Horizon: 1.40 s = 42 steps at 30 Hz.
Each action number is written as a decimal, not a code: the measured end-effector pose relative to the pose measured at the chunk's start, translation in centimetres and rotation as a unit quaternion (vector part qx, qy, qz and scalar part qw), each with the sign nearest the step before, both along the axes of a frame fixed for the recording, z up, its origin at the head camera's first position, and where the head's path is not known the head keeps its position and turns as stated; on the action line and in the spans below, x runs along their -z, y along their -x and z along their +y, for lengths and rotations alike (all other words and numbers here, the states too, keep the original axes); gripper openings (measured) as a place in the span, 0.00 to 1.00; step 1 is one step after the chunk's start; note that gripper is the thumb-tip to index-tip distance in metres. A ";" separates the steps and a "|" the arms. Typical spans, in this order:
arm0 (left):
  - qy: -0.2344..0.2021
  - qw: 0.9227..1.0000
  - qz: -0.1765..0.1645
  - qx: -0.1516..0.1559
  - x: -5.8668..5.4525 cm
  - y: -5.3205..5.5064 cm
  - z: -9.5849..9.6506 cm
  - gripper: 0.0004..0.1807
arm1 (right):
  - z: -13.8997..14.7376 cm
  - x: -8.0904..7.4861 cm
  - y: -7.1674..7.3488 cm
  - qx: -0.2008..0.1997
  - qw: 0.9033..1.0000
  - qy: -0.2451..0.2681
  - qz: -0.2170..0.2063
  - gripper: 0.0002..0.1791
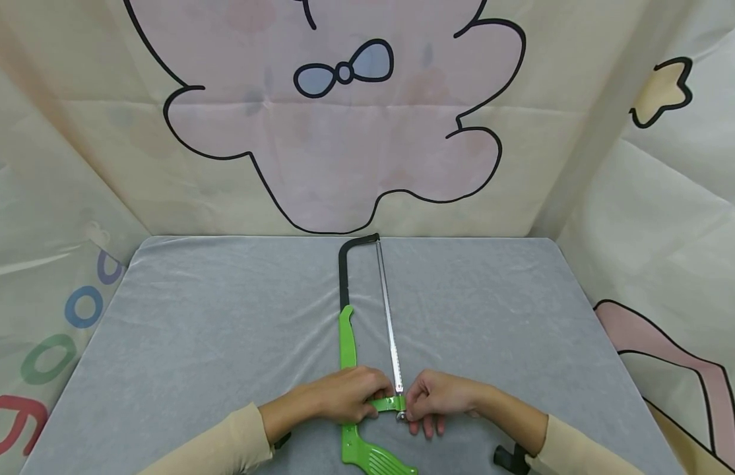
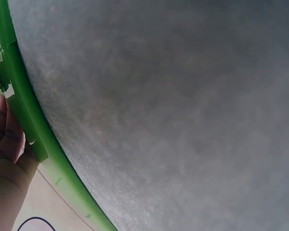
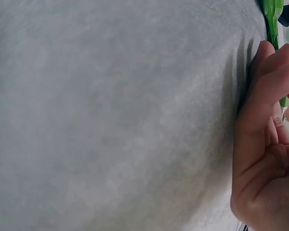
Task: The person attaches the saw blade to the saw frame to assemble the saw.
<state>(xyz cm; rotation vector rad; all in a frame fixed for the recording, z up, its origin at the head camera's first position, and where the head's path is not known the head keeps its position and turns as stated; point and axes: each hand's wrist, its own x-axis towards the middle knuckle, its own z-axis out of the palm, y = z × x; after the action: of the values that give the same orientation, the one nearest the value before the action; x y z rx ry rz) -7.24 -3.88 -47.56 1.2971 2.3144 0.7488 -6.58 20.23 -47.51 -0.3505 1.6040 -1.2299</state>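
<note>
A hacksaw [image 1: 348, 340] with a green handle and a black front frame lies on the grey cloth, pointing away from me. Its silver blade [image 1: 389, 316] runs along the right side, from the black tip down to a green crossbar [image 1: 388, 404]. My left hand [image 1: 355, 392] grips the green frame where the crossbar branches off, its fingers over the bar. At the bar's right end, my right hand [image 1: 441, 396] pinches at a small silver wing nut [image 1: 401, 416], thumb and index finger close together. Part of the green frame [image 2: 26, 101] also shows in the left wrist view.
Grey cloth [image 1: 225, 316] covers the table. Printed fabric walls [image 1: 344, 152] stand behind it and at both sides. Black wrist straps [image 1: 510, 458] show near the sleeves.
</note>
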 end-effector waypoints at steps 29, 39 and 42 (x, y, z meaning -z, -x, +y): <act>-0.003 1.000 -0.009 0.001 0.0 0.1 -0.1 0.16 | -0.2 -0.1 -0.2 -0.009 1.000 0.018 -0.007 0.15; -0.005 1.000 -0.010 0.001 0.0 0.0 -0.1 0.16 | -0.2 -0.1 -0.2 -0.004 1.000 0.017 -0.017 0.13; -0.004 1.000 -0.010 0.001 0.0 0.0 -0.1 0.16 | -0.3 -0.1 -0.2 0.000 1.000 0.013 -0.017 0.13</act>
<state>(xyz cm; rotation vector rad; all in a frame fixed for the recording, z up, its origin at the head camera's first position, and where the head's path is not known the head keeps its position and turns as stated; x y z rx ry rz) -7.27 -3.99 -47.56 1.2898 2.2955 0.7672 -6.37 19.94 -47.38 -0.3448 1.5601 -1.2507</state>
